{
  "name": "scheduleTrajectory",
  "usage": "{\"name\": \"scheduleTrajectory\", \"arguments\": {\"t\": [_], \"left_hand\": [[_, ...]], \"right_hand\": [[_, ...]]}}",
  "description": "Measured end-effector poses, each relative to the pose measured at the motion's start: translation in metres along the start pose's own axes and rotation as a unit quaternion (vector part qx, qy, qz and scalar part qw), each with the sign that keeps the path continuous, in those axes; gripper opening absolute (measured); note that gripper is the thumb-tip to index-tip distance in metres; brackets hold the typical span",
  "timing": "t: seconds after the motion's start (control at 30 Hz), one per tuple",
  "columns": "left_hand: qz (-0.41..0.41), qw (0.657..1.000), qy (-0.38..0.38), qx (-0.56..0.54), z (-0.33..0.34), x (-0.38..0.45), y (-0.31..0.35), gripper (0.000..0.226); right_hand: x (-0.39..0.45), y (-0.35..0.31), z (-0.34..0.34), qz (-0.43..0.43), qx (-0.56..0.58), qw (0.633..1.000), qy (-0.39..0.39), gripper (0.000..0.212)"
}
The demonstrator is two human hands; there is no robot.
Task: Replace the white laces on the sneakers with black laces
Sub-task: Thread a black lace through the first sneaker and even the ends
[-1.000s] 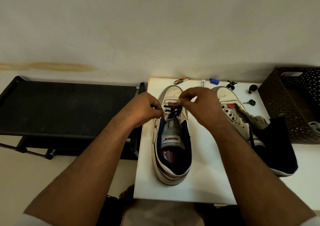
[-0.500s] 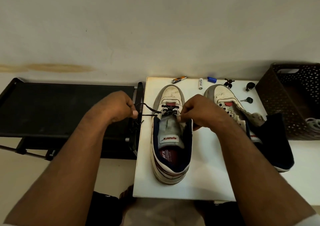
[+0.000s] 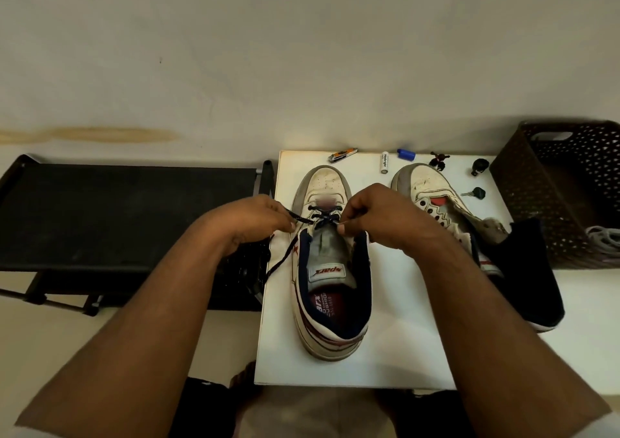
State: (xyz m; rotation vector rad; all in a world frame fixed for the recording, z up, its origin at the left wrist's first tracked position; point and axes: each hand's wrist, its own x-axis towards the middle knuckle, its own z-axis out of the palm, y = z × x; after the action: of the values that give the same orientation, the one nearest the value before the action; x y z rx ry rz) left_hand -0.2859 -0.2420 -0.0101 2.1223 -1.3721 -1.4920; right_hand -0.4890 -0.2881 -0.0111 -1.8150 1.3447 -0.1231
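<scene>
Both hands pinch the black lace above the "Sparx" tongue label.

"Sparx", upside down, on sneaker tongue label; battery lettering perhaps "Hephright".

Blk lace, white/navy sneaker, brown perforated basket.

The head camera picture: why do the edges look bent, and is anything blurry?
Head view: a wide-angle lens bows the table edges and stretches the forearms; dim, soft light; a smudged patch blurs the tongue of the sneaker being laced; the black lace stays sharp.
</scene>
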Motion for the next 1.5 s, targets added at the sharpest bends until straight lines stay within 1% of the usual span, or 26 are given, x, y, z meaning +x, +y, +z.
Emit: {"name": "scheduleTrajectory", "arguments": {"t": [0.13,0.2,0.27,0.3,0.33,0.37,0.4,0.47,0.5,0.53,0.67,0.7,0.73,0.8,0.9,0.97,1.0,1.1,1.2,1.27,1.3,1.33,1.37,1.4,1.47,1.5], "left_hand": [[0.057,0.983,0.027,-0.171,0.014,-0.002,0.014,0.026],[0.116,0.96,0.023,-0.255,0.023,-0.006,0.028,0.022],[0.174,0.944,0.014,-0.28,0.027,-0.011,0.039,0.017],[0.201,0.94,0.01,-0.275,0.027,-0.014,0.042,0.019],[0.229,0.937,0.01,-0.265,0.025,-0.017,0.044,0.021],[0.257,0.932,0.01,-0.255,0.022,-0.02,0.044,0.025],[0.283,0.927,0.01,-0.247,0.018,-0.023,0.043,0.027],[0.311,0.919,0.008,-0.244,0.009,-0.028,0.04,0.027],[0.308,0.919,0.016,-0.247,0.005,-0.03,0.038,0.024],[0.296,0.92,0.038,-0.253,0.0,-0.029,0.035,0.02],[0.184,0.931,0.149,-0.277,-0.017,-0.02,0.02,0.009],[0.152,0.938,0.164,-0.266,-0.02,-0.017,0.016,0.008],[0.131,0.944,0.175,-0.247,-0.021,-0.015,0.013,0.008],[0.14,0.947,0.163,-0.237,-0.019,-0.014,0.013,0.017],[0.224,0.922,0.032,-0.313,-0.01,-0.018,0.024,0.046],[0.244,0.922,-0.04,-0.298,-0.001,-0.023,0.032,0.045],[0.238,0.929,-0.039,-0.279,0.0,-0.025,0.033,0.038],[0.196,0.939,0.049,-0.278,-0.01,-0.02,0.025,0.018],[0.083,0.914,0.243,-0.315,-0.032,-0.012,0.006,0.006],[0.004,0.893,0.359,-0.271,-0.038,-0.008,-0.005,0.013],[0.006,0.897,0.376,-0.233,-0.035,-0.007,-0.006,0.023],[0.042,0.909,0.358,-0.209,-0.03,-0.007,-0.002,0.035],[0.1,0.923,0.306,-0.21,-0.023,-0.008,0.005,0.045],[0.154,0.934,0.226,-0.23,-0.015,-0.011,0.014,0.05],[0.207,0.944,0.053,-0.252,0.002,-0.016,0.029,0.046],[0.204,0.949,0.014,-0.24,0.007,-0.016,0.033,0.037]], "right_hand": [[0.001,0.0,0.002,0.01,0.006,1.0,-0.008,0.008],[0.003,0.001,0.005,-0.003,0.047,0.998,0.045,0.015],[0.004,0.0,0.005,-0.06,0.127,0.98,0.143,0.049],[0.003,-0.001,0.003,-0.104,0.165,0.967,0.162,0.07],[0.002,-0.003,0.0,-0.14,0.189,0.96,0.151,0.084],[-0.001,-0.006,0.0,-0.164,0.192,0.96,0.123,0.086],[-0.003,-0.008,0.0,-0.178,0.178,0.963,0.094,0.076],[-0.003,-0.012,0.0,-0.177,0.164,0.968,0.068,0.037],[-0.003,-0.014,0.001,-0.17,0.197,0.963,0.074,0.021],[-0.003,-0.014,0.001,-0.167,0.252,0.95,0.077,0.013],[-0.005,-0.012,-0.014,-0.192,0.486,0.849,0.077,0.022],[-0.007,-0.012,-0.018,-0.2,0.517,0.829,0.079,0.022],[-0.008,-0.011,-0.02,-0.205,0.524,0.822,0.087,0.022],[-0.009,-0.01,-0.019,-0.207,0.478,0.845,0.122,0.023],[-0.009,-0.016,-0.011,-0.186,0.385,0.894,0.135,0.021],[-0.008,-0.02,-0.006,-0.183,0.343,0.911,0.138,0.019],[-0.009,-0.021,-0.006,-0.179,0.332,0.915,0.142,0.018],[-0.011,-0.014,-0.017,-0.165,0.305,0.922,0.172,0.012],[-0.014,-0.004,-0.029,-0.171,0.296,0.921,0.186,0.011],[-0.014,-0.003,-0.029,-0.174,0.288,0.921,0.194,0.012],[-0.014,-0.005,-0.027,-0.173,0.281,0.924,0.194,0.011],[-0.012,-0.008,-0.023,-0.172,0.275,0.926,0.191,0.01],[-0.011,-0.012,-0.019,-0.171,0.272,0.929,0.182,0.009],[-0.01,-0.016,-0.015,-0.174,0.268,0.932,0.172,0.008],[-0.009,-0.021,-0.01,-0.185,0.264,0.933,0.159,0.006],[-0.009,-0.021,-0.01,-0.185,0.263,0.934,0.156,0.005]]}}
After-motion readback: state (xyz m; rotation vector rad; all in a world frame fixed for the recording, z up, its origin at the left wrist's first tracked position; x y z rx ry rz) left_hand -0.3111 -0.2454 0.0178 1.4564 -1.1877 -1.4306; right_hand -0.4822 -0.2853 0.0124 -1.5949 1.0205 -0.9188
